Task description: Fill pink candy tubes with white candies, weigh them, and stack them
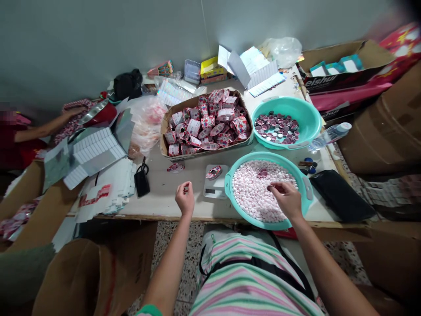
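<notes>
My right hand (287, 198) is over the front teal basin (308, 196), its fingertips pinched on a small dark round cap (270, 188). Small white and pink pieces (251, 193), like candies, fill that basin, and a few pinkish caps (263, 173) lie on top of them. My left hand (185, 198) is closed above the table, left of a white digital scale (210, 191). Whatever its fingers may hold is too small to make out. On the scale rests a pink printed round container (214, 172). Some flat pink printed pieces (175, 167) lie beyond my left hand.
A cardboard box (164, 150) of similar containers stands behind the scale. Another teal basin (315, 118) holds loose caps. A water bottle (330, 135) and black pouch (342, 195) are at right; stacked cards (108, 197) and a black key case (142, 183) at left. A co-worker's arm (49, 128) reaches in far left.
</notes>
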